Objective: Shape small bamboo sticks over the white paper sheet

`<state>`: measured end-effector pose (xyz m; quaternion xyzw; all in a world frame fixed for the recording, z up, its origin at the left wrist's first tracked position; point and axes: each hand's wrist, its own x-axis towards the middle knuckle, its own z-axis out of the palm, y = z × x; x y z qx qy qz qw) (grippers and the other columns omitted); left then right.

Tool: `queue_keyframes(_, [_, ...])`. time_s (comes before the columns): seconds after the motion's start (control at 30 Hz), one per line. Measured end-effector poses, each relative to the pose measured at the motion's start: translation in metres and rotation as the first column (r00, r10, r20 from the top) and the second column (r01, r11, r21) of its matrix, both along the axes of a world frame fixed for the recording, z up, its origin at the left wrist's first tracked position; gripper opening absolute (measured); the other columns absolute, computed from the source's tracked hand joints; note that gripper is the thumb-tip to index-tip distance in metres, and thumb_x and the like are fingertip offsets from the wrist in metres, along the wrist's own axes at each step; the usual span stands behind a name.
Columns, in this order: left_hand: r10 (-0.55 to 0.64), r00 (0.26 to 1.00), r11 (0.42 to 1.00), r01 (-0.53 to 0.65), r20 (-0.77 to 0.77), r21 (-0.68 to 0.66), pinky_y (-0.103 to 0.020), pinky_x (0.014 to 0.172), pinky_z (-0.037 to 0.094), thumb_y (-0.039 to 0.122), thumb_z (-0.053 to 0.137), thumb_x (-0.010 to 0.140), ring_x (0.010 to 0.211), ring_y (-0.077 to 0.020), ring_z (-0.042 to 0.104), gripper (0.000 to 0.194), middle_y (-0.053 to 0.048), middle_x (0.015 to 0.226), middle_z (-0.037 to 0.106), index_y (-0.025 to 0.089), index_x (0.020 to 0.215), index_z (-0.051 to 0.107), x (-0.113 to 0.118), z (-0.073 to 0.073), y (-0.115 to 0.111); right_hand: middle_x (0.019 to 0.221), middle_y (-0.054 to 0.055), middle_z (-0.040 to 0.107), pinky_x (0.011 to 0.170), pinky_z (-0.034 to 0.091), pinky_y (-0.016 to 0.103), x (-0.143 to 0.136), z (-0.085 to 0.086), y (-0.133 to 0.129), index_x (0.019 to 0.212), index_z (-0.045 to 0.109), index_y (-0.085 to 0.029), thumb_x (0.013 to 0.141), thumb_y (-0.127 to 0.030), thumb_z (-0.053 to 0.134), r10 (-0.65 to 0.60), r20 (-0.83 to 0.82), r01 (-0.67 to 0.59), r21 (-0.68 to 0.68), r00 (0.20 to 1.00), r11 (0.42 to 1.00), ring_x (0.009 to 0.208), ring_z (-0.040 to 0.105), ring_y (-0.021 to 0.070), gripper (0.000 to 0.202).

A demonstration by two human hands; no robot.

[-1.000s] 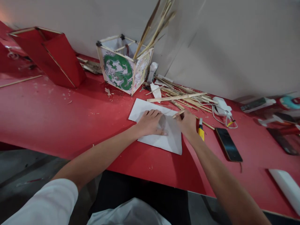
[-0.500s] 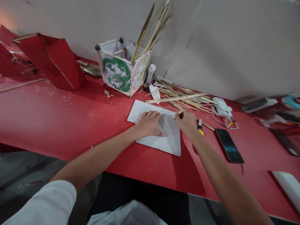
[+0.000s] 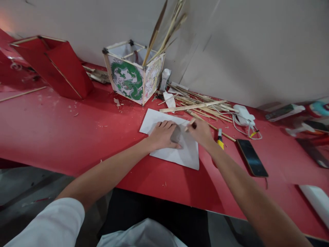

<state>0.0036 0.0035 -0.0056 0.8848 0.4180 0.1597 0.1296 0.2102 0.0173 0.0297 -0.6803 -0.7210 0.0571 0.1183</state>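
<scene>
Sheet: white paper sheet lying flat on the red tabletop, near its front edge, under both hands.
Left hand: left hand pressed palm-down on the sheet, fingers spread flat, gripping nothing.
Right hand: right hand over the sheet's far right corner, fingers pinched around a short bamboo stick.
Surface: red, littered with pale shavings; plain grey wall rising right behind it.
Lantern box: square bamboo-framed lantern with a green dragon panel, open at the top, long bamboo strips standing inside and leaning rightward.
Red frame: red paper-covered frame at far left, tilted, open side up.
Beyond sheet: loose pile of bamboo sticks, small white bottle beside the lantern.
Right of hands: yellow utility knife, dark phone face up, white charger with cable.
</scene>
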Motion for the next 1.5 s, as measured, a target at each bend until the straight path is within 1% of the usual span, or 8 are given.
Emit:
queue_keyframes(0.17, [-0.002, 1.000, 1.000, 0.002, 0.003, 0.016, -0.047, 0.109, 0.035, 0.077, 0.061, 0.079, 0.134, -0.0316, 0.044, 0.086, -0.013, 0.148, 0.051, 0.018, 0.141, 0.049, 0.000, -0.004, 0.001, 0.098, 0.017, 0.074, 0.069, 0.043, 0.034, -0.011, -0.001, -0.020, 0.098, 0.066, -0.018, 0.091, -0.018, 0.047, 0.136, 0.295, -0.152, 0.029, 0.946, 0.988, 0.086, 0.068, 0.0279, 0.021])
queue_keyframes(0.3, [0.001, 1.000, 1.000, -0.001, -0.001, 0.021, -0.045, 0.108, 0.035, 0.060, 0.067, 0.082, 0.135, -0.0300, 0.044, 0.074, -0.010, 0.148, 0.051, 0.022, 0.142, 0.048, 0.000, -0.007, 0.000, 0.094, 0.013, 0.075, 0.074, 0.045, 0.032, -0.043, 0.002, -0.049, 0.095, 0.066, -0.018, 0.092, -0.018, 0.048, 0.371, 0.112, -0.368, -0.053, 0.922, 0.928, 0.089, 0.068, 0.0249, 0.018])
queue_keyframes(0.43, [-0.002, 1.000, 1.000, 0.002, 0.016, 0.007, -0.045, 0.109, 0.034, 0.068, 0.062, 0.084, 0.134, -0.0304, 0.045, 0.075, -0.011, 0.147, 0.052, 0.022, 0.141, 0.049, -0.001, -0.003, 0.000, 0.082, 0.006, 0.075, 0.070, 0.046, 0.030, -0.029, 0.001, -0.031, 0.080, 0.064, -0.021, 0.094, -0.026, 0.050, 0.261, -0.164, -0.277, -0.088, 0.951, 0.957, 0.078, 0.068, 0.0210, 0.021])
queue_keyframes(0.63, [-0.007, 1.000, 1.000, 0.007, -0.006, -0.001, -0.046, 0.109, 0.034, 0.080, 0.057, 0.080, 0.134, -0.0324, 0.044, 0.087, -0.012, 0.148, 0.050, 0.020, 0.142, 0.048, 0.000, -0.001, 0.000, 0.097, 0.018, 0.075, 0.074, 0.047, 0.039, 0.004, 0.002, -0.002, 0.098, 0.068, -0.017, 0.096, -0.023, 0.044, -0.008, 0.128, 0.004, 0.030, 0.992, 1.000, 0.088, 0.070, 0.0318, 0.025])
queue_keyframes(0.87, [0.004, 1.000, 1.000, -0.005, 0.025, 0.030, -0.044, 0.107, 0.034, 0.070, 0.063, 0.083, 0.133, -0.0296, 0.046, 0.075, -0.010, 0.146, 0.053, 0.021, 0.139, 0.052, 0.000, -0.006, 0.001, 0.098, 0.012, 0.076, 0.076, 0.046, 0.032, -0.045, 0.003, -0.037, 0.096, 0.068, -0.018, 0.093, -0.019, 0.050, 0.364, 0.020, -0.362, -0.080, 0.931, 0.929, 0.089, 0.070, 0.0251, 0.018])
queue_keyframes(1.13, [-0.009, 1.000, 1.000, 0.009, 0.006, 0.022, -0.047, 0.107, 0.035, 0.080, 0.055, 0.082, 0.132, -0.0319, 0.045, 0.086, -0.013, 0.146, 0.052, 0.017, 0.141, 0.049, 0.000, -0.002, 0.000, 0.100, 0.018, 0.075, 0.074, 0.046, 0.035, -0.002, -0.004, 0.000, 0.103, 0.066, -0.016, 0.099, -0.025, 0.042, -0.036, 0.212, 0.028, 0.044, 0.977, 0.999, 0.090, 0.070, 0.0290, 0.026])
queue_keyframes(1.3, [0.009, 1.000, 1.000, -0.009, 0.015, 0.013, -0.046, 0.107, 0.035, 0.078, 0.062, 0.078, 0.133, -0.0322, 0.045, 0.084, -0.012, 0.145, 0.053, 0.019, 0.137, 0.052, 0.001, -0.003, 0.000, 0.107, 0.019, 0.074, 0.074, 0.044, 0.034, -0.031, 0.000, -0.025, 0.109, 0.066, -0.013, 0.092, -0.016, 0.047, 0.236, 0.292, -0.235, -0.039, 0.927, 0.971, 0.098, 0.069, 0.0306, 0.026])
queue_keyframes(1.5, [0.006, 0.999, 1.000, -0.008, 0.046, 0.028, -0.045, 0.106, 0.035, 0.074, 0.061, 0.082, 0.131, -0.0295, 0.047, 0.077, -0.010, 0.144, 0.054, 0.021, 0.137, 0.053, 0.000, -0.004, -0.001, 0.086, 0.007, 0.075, 0.071, 0.045, 0.029, -0.034, 0.000, -0.027, 0.084, 0.066, -0.020, 0.093, -0.025, 0.050, 0.320, -0.168, -0.332, -0.049, 0.932, 0.942, 0.078, 0.068, 0.0207, 0.019])
